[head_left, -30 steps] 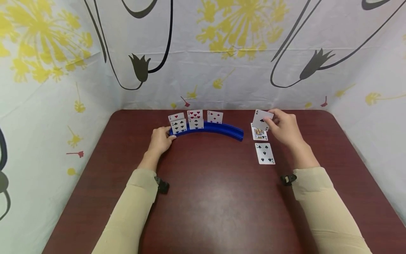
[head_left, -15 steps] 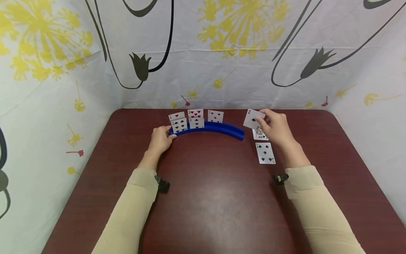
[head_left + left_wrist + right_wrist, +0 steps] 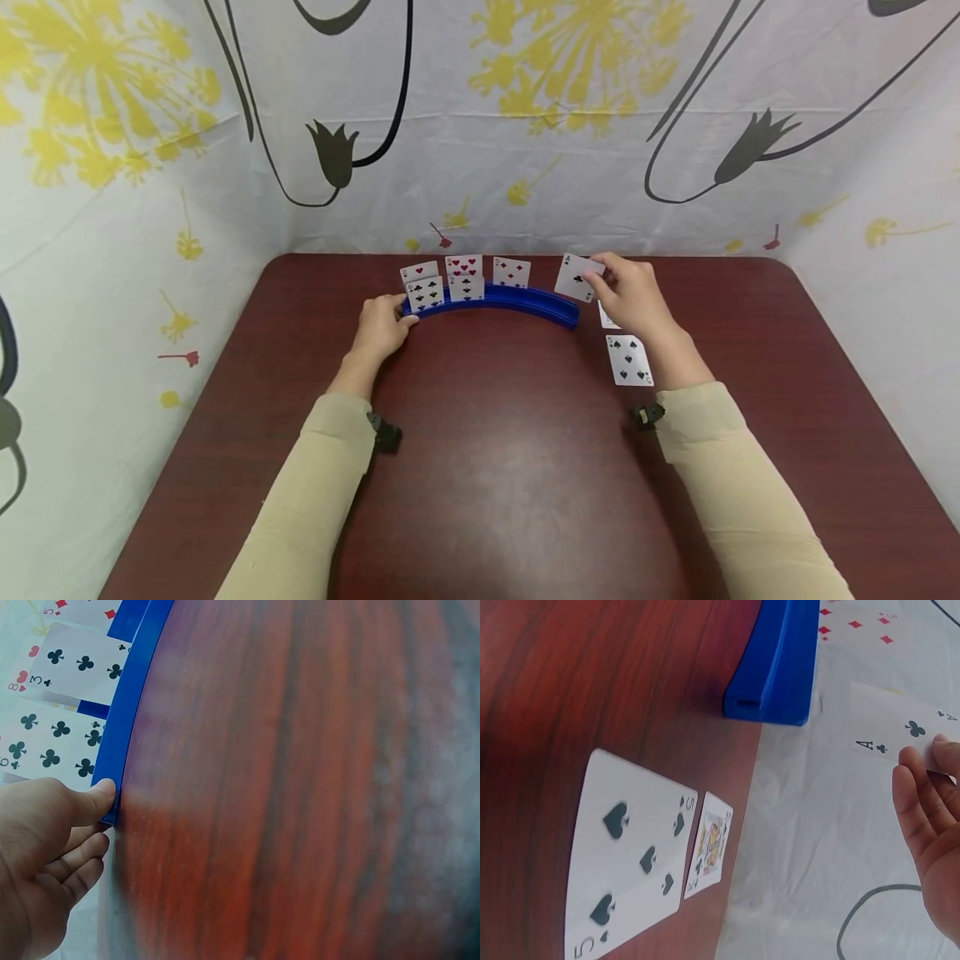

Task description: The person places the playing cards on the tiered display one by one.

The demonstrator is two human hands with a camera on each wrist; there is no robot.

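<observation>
My left hand [image 3: 379, 328] grips the left end of a curved blue card holder [image 3: 551, 308], its thumb on the front edge [image 3: 142, 697]. In the holder stand a six of clubs [image 3: 425, 293] before a heart card [image 3: 418, 271], a three of clubs [image 3: 467, 288] before an eight of hearts [image 3: 464, 265], and a five of diamonds [image 3: 512, 272] in the back row. With thumb and fingers my right hand [image 3: 633, 293] pinches an ace of clubs [image 3: 572, 279], held up near the holder's right end.
On the table to the right lie a five of spades [image 3: 628, 362] and, behind it, a king of clubs [image 3: 711, 844], mostly covered by the right hand in the head view. A patterned cloth wall [image 3: 420, 225] rises at the table's back edge.
The right hand has carried the ace of clubs leftward, from above the king to near the holder's right end. The left hand keeps its grip on the holder.
</observation>
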